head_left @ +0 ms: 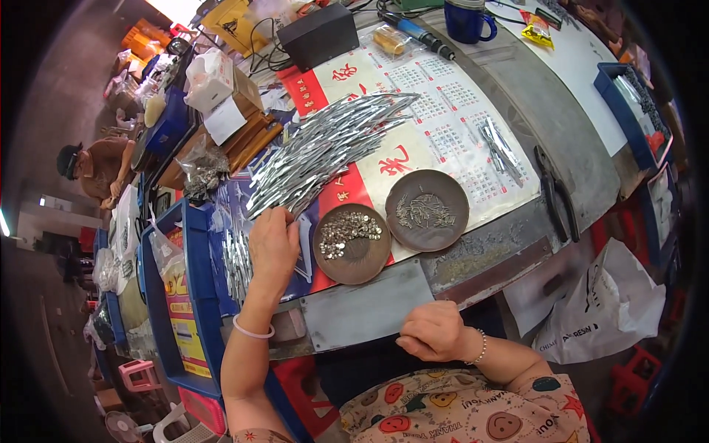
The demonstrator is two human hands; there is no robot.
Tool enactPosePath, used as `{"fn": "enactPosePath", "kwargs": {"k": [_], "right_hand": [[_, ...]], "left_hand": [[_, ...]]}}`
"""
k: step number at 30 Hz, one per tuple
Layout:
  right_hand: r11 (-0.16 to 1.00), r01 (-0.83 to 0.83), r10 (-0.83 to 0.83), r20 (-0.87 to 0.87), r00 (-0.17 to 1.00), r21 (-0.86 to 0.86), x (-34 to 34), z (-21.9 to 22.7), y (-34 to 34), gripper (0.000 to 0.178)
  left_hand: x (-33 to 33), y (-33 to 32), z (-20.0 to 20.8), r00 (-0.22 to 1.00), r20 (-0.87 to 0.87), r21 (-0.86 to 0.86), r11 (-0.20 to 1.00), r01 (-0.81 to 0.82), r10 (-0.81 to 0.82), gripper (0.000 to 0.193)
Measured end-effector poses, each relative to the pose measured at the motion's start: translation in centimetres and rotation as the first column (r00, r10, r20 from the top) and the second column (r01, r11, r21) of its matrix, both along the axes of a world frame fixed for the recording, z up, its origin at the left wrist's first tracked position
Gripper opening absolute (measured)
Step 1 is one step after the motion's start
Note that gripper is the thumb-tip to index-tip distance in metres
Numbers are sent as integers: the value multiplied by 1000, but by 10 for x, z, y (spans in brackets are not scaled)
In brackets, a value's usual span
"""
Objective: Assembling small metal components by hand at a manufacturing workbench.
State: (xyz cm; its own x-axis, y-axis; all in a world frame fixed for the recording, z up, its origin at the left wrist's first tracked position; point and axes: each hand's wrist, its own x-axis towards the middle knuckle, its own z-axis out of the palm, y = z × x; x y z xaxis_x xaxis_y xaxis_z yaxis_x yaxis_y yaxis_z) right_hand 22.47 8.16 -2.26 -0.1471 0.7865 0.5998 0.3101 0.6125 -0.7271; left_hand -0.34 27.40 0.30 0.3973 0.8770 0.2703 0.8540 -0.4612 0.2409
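My left hand (273, 246) is at the near end of a big heap of thin silvery metal strips (332, 144). Its fingers are curled down against the strips, and their tips are hidden. To its right stands a round brown dish (353, 269) with small shiny metal pieces (347, 230). A second brown dish (432, 240) beside that one holds short thin metal pins (425, 212). Over the table's front edge, my right hand (434, 330) is closed in a fist, whatever is inside it being hidden. Below my left hand's wrist side lie more strips (236, 262).
Black-handled pliers (557, 196) lie at the right edge. A small bunch of strips (500, 151) rests on the calendar sheet (473, 96). Farther back are a blue rotary tool (417, 33), a mug (467, 21) and a black box (317, 37). A blue crate (193, 295) stands left.
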Motion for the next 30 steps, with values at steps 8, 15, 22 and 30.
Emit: {"fn": "enactPosePath", "kwargs": {"k": [8, 15, 22, 30], "right_hand": [[1000, 11, -11, 0, 1000, 6, -1, 0, 0, 15], [1000, 27, -27, -6, 1000, 4, -4, 1, -3, 14], [835, -131, -117, -405, 907, -534, -11, 31, -17, 16], [701, -410, 124, -467, 876, -583, -16, 55, -18, 8]], "left_hand": [[-4, 2, -5, 999, 13, -105, 993, 43, -42, 10], [-6, -10, 21, 998, 40, -262, 965, -33, 45, 10], [0, -106, 69, 861, 488, -444, 890, 105, 142, 8], [5, -220, 41, 767, 628, -573, 746, 340, 132, 14]]}}
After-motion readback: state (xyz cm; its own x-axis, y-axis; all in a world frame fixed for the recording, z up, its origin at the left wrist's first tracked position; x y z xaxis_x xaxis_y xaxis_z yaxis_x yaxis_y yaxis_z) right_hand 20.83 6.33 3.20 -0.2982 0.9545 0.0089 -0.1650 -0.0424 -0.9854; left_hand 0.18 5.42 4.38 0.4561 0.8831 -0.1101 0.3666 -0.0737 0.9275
